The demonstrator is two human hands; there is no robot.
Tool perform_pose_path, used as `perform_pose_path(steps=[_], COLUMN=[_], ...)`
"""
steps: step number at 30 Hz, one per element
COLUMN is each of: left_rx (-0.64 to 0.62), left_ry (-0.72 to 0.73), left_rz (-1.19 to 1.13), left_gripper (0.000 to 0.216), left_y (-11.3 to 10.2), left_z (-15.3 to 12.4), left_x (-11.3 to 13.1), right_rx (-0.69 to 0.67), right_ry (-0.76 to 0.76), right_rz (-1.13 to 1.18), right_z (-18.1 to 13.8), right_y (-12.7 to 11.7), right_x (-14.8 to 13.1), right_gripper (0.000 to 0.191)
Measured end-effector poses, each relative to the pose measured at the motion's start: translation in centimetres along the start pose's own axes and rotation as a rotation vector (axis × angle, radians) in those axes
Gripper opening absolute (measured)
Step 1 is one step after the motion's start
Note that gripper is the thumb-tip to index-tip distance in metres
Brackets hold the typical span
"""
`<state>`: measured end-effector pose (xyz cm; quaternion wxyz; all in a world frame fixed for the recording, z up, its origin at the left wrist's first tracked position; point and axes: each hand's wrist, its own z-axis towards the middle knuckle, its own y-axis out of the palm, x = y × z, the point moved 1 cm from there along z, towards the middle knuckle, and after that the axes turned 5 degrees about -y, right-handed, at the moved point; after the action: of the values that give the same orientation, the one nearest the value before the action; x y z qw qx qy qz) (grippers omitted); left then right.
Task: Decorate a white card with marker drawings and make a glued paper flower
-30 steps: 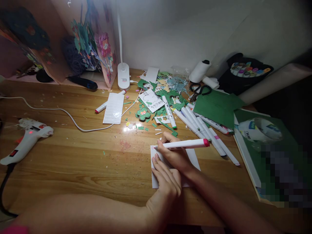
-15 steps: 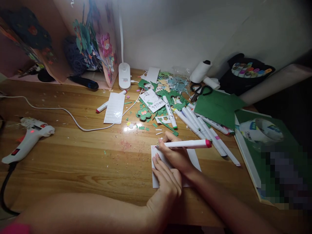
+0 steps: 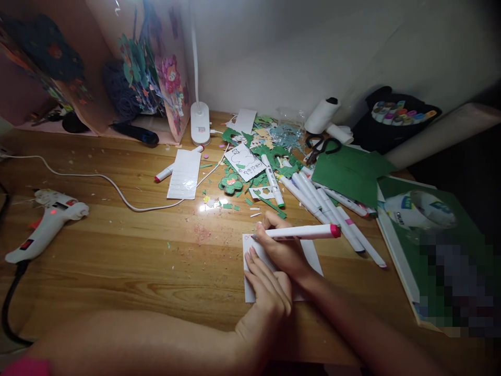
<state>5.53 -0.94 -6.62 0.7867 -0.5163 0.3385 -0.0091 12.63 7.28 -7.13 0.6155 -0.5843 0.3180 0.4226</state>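
A small white sheet of paper (image 3: 313,254) lies on the wooden desk (image 3: 117,261) in front of me. My left hand (image 3: 266,292) rests flat on it with fingers stretched out, pressing it down. My right hand (image 3: 284,245) grips a white marker with a pink cap end (image 3: 301,232), held nearly level. Its tip touches the top left corner of the paper, where a small red mark shows.
Several white markers (image 3: 324,206) and green paper scraps (image 3: 270,162) lie just beyond the paper. A green card sheet (image 3: 348,169), scissors (image 3: 319,146) and a tape roll (image 3: 420,209) sit to the right. A glue gun (image 3: 43,224) and white cable (image 3: 117,190) lie left. A lamp base (image 3: 199,122) stands at the back.
The marker tip has crept slightly right along the paper's top left corner. The left hand stays flat on the paper.
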Motion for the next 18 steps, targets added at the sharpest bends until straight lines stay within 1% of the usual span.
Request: perform_pose_path(steps=[4, 12, 18], left_rx=[0.005, -0.002, 0.005], left_ry=[0.002, -0.014, 0.011], left_rz=[0.005, 0.041, 0.045], left_gripper=[0.025, 0.022, 0.023], left_y=[0.11, 0.01, 0.19], left_z=[0.0, 0.02, -0.11], left_x=[0.08, 0.13, 0.09], right_rx=[0.004, -0.009, -0.021], right_ry=[0.011, 0.072, 0.064], right_rz=[-0.006, 0.068, 0.078], right_z=[0.03, -0.17, -0.19], right_y=[-0.04, 0.1, 0.02], right_x=[0.01, -0.04, -0.17], right_gripper=[0.026, 0.029, 0.03])
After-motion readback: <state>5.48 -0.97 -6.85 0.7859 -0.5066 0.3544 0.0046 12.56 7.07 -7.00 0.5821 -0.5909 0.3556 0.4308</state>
